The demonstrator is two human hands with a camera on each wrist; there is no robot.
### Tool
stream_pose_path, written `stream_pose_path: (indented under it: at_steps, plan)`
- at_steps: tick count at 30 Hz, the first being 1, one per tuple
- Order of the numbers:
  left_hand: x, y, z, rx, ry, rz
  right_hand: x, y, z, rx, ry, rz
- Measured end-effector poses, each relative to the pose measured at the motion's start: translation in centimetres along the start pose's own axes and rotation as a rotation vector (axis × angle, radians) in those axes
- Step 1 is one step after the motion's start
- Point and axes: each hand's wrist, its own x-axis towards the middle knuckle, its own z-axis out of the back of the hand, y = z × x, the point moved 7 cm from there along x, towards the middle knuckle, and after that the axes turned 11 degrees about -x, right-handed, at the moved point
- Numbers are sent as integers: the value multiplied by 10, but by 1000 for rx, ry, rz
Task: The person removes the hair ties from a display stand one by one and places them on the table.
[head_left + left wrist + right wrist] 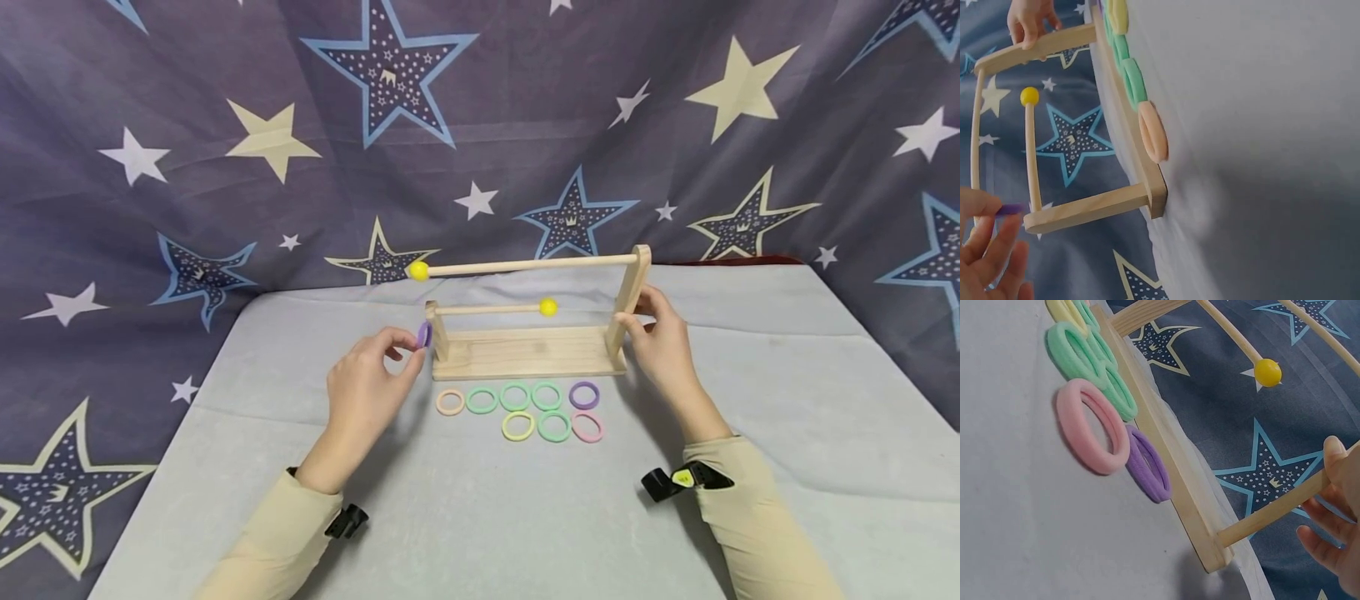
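My left hand (pixel 367 379) pinches a purple hair tie (pixel 424 335) between thumb and index finger, just left of the short post of a wooden stand (pixel 517 354). In the left wrist view that tie (pixel 1010 209) shows edge-on beside the post's top. My right hand (pixel 663 342) grips the tall post (pixel 630 292) at the stand's right end, thumb on the near side. Two bare horizontal rods end in yellow balls; the upper rod (pixel 532 265) points left from the tall post, the lower rod (pixel 491 310) points right from the short one.
In front of the stand lie several hair ties: a peach one (pixel 450 414), green ones (pixel 482 412), a yellow one (pixel 518 439), a pink one (pixel 587 439) and a purple one (pixel 584 407). A star-patterned curtain (pixel 480 150) hangs behind the pale-covered table (pixel 480 533).
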Motion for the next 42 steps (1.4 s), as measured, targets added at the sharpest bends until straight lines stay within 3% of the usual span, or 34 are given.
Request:
stream_pose_path:
  at_steps: [10,18,42]
  plan:
    - [-12,-3,-26,46,331,-136,0,-1,1,10,2,-2]
    - [-25,-5,-47,8,526,-208,-1,-1,0,24,7,1]
    - [-35,-14,-71,-18,671,-299,-1,-2,-1,19,2,11]
